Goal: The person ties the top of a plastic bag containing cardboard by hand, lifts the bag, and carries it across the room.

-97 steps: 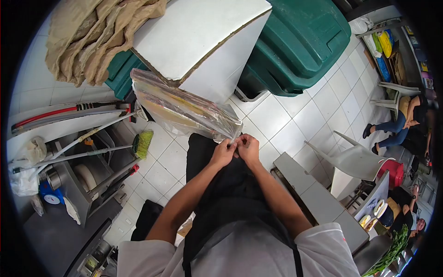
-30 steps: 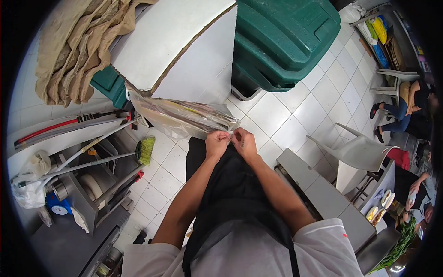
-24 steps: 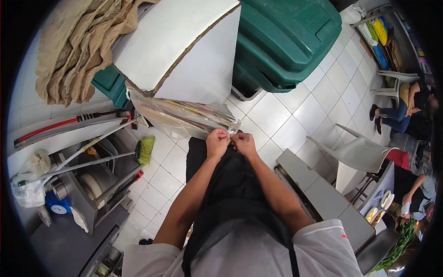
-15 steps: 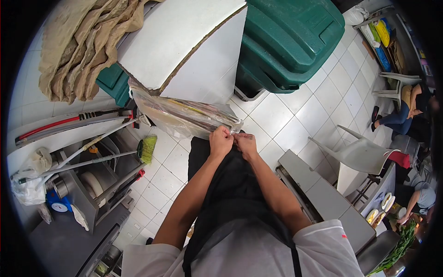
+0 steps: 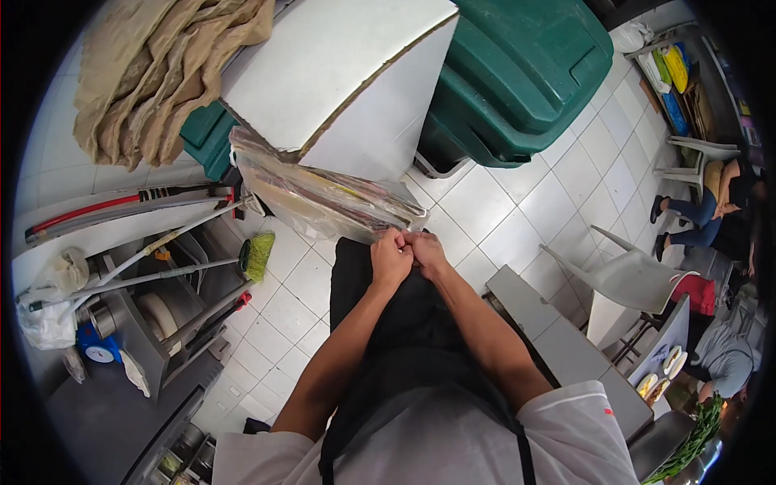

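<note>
A clear plastic bag (image 5: 327,200) with long flat pieces inside leans against the front of a white box (image 5: 372,133). At the bag's near right corner, my left hand (image 5: 391,257) pinches the plastic with curled fingers. My right hand (image 5: 425,249) is closed right beside it, its fingertips meeting the left ones at the same corner. What lies between the fingertips is mostly hidden. Below both hands hangs the black apron (image 5: 412,323) that I wear.
Big green lidded bins (image 5: 517,73) stand behind the box. Stacked brown paper sacks (image 5: 162,81) are at upper left. Left are a green broom (image 5: 259,256), poles and a blue scale (image 5: 99,349). Right are a grey bench (image 5: 558,331), a white chair (image 5: 630,275) and other people.
My hands have drawn closer together, still at the bag's corner. The view has shifted slightly, so the box and bins appear a little further right. A person at far right has changed posture.
</note>
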Motion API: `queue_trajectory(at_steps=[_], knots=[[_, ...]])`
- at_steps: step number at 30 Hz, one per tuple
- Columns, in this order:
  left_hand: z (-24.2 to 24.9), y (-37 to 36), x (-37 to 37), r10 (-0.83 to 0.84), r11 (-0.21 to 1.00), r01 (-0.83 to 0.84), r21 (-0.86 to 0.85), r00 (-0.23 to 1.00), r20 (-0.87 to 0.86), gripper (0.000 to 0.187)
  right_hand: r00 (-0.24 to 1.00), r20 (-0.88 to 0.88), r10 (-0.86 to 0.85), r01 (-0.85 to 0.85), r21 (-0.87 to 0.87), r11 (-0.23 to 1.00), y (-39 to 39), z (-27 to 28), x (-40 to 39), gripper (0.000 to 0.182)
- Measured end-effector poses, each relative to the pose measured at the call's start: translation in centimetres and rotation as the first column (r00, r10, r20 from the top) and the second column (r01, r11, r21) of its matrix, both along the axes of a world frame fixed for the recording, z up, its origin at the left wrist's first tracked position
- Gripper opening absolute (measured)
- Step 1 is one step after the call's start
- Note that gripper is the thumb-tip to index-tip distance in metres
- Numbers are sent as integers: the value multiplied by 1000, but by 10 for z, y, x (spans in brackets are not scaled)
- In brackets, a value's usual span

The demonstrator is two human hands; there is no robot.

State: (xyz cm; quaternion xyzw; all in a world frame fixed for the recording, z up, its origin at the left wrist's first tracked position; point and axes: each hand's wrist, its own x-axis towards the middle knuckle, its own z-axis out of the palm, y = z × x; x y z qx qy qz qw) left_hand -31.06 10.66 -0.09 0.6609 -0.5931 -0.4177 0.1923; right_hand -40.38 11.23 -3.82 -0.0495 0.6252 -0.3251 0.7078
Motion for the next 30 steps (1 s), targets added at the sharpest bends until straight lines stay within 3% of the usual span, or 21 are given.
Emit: queue_trajectory(at_steps=[2, 4, 5, 6, 8, 9, 12, 13, 15, 16, 19, 21, 22, 23, 24, 25, 26, 27, 28, 30], knots=[[-5, 4, 6, 15, 997, -11, 75, 998, -57, 13, 997, -45, 61, -63, -49, 997, 1, -1, -4, 19], [-9, 15, 16, 251, 946, -196, 257, 946, -204, 22, 988, -94, 119, -128, -92, 987, 0, 1, -9, 22], [-16, 17, 20, 337, 859, -170, 483, 898, -284, 29, 984, -70, 165, -172, -98, 980, -1, 4, -11, 24], [-24, 22, 21, 343, 856, -173, 486, 895, -284, 29, 976, -44, 213, -217, -102, 971, 0, 7, -12, 26], [-24, 19, 15, 687, 548, 59, 835, 537, -489, 25, 987, -39, 153, -156, -104, 982, 0, 19, -9, 28], [-36, 20, 10, 697, 583, 115, 804, 438, -568, 24, 996, -32, 89, -92, -102, 991, 1, 25, -8, 30], [-62, 23, 5, 659, 675, 152, 722, 314, -683, 22, 995, 86, -39, 37, 28, 999, 7, 20, -9, 34], [-65, 25, 1, 662, 675, 151, 722, 309, -683, 22, 996, 83, -34, 32, 30, 999, 10, 18, -11, 34], [-71, 32, -7, 673, 711, -76, 699, 362, -645, 23, 951, 308, -29, -14, 135, 991, 17, 15, -15, 35], [-68, 32, -7, 675, 709, -74, 702, 361, -643, 23, 951, 306, -31, -13, 139, 990, 18, 18, -14, 35], [-66, 27, -14, 747, 619, -65, 782, 357, -561, 22, 980, 201, 8, -38, 144, 989, 18, 23, -13, 35], [-71, 20, -19, 816, 551, -187, 813, 326, -478, 22, 980, -21, 199, -198, 20, 980, 16, 26, -11, 35], [-69, 18, -16, 817, 550, -189, 813, 325, -477, 22, 979, -19, 201, -201, 21, 979, 23, 5, -9, 35], [-63, 15, -14, 836, 493, -118, 862, 339, -431, 23, 885, -422, 195, -359, -355, 863, 35, -34, -7, 33], [-57, 13, -12, 851, 428, -45, 903, 357, -385, 23, 689, -725, -6, -590, -565, 576, 43, -56, -8, 32], [-45, 13, -11, 852, 430, -47, 902, 353, -387, 23, 688, -725, -5, -593, -566, 572, 36, -37, -10, 32], [-29, 17, -8, 846, 428, 14, 904, 344, -407, 22, 890, -433, 144, -342, -425, 838, 22, 1, -12, 30], [-21, 18, -7, 841, 427, 76, 901, 333, -426, 22, 989, -62, 135, -142, -121, 982, 13, 23, -13, 29], [-20, 19, -6, 842, 427, 73, 901, 333, -425, 22, 989, -60, 137, -143, -121, 982, 14, 21, -13, 29], [-20, 22, -8, 894, 421, 79, 904, 133, -428, 16, 961, -84, 262, -265, -32, 964, 18, 18, -14, 30]])
